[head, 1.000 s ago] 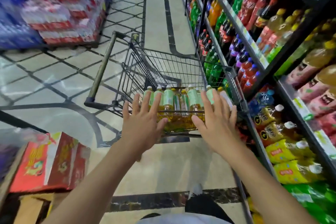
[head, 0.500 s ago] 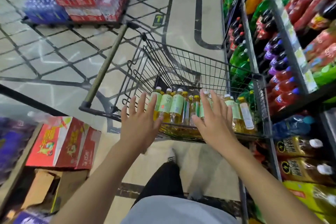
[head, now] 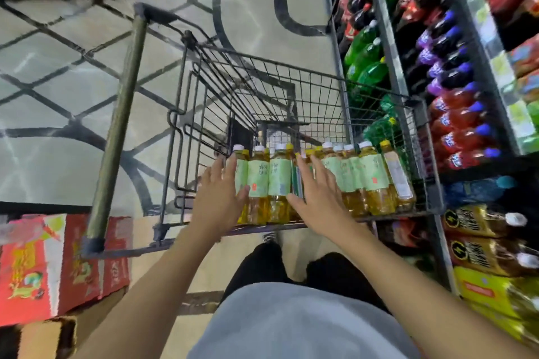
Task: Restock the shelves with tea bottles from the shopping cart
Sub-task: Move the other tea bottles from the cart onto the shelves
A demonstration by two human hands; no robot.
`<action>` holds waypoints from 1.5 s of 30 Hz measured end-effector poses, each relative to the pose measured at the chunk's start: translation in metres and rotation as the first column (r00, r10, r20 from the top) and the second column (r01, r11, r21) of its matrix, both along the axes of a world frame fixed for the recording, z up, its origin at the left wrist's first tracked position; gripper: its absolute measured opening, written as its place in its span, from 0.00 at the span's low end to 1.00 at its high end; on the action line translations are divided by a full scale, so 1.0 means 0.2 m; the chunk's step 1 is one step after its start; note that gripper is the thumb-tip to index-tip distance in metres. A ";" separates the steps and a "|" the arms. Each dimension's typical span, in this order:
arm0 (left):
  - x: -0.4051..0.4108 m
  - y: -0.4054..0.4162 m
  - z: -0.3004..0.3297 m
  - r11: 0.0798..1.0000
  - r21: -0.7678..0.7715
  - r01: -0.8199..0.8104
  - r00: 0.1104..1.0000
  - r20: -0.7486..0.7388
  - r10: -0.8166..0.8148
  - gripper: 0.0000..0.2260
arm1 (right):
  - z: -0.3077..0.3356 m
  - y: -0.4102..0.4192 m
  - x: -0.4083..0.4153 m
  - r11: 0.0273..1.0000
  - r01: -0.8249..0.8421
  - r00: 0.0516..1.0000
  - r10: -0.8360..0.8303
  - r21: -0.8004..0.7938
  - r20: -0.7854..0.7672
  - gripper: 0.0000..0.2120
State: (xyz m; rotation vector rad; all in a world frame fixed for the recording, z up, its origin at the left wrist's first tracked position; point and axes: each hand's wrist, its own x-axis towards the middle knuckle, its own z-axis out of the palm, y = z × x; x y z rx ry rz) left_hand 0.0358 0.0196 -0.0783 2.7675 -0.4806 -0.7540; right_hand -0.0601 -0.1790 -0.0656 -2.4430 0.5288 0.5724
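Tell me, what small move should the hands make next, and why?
Probably close both hands around the nearest tea bottles. The left hand and right hand are open with spread fingers at the row standing in the shopping cart, and neither grips anything yet.

both bare arms stretch forward and down, the left hand (head: pixel 219 195) and the right hand (head: pixel 318 196) side by side, palms facing each other, fingers straight and slightly spread, neither curled round anything.
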 end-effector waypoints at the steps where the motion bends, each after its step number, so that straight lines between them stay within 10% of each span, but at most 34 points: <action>1: 0.03 -0.01 -0.05 1.000 -0.023 -0.019 0.999 -0.028 0.019 0.33 | -0.05 0.01 0.02 0.999 0.031 0.999 -0.030 0.019 -0.025 0.41; 10: 0.07 -0.08 -0.42 0.973 -0.060 -0.223 0.954 -0.220 0.205 0.32 | -0.39 0.04 0.18 0.963 0.255 0.951 -0.232 0.091 -0.203 0.42; 27: 0.07 -0.25 -0.57 0.827 0.012 -0.562 0.826 -0.056 0.561 0.34 | -0.63 0.12 0.43 0.852 0.523 0.816 -0.493 0.021 -0.300 0.61; 45: 0.11 -0.23 -0.59 0.732 0.002 -0.681 0.711 -0.239 0.662 0.28 | -0.69 0.19 0.44 0.772 0.635 0.761 -0.615 0.041 -0.204 0.44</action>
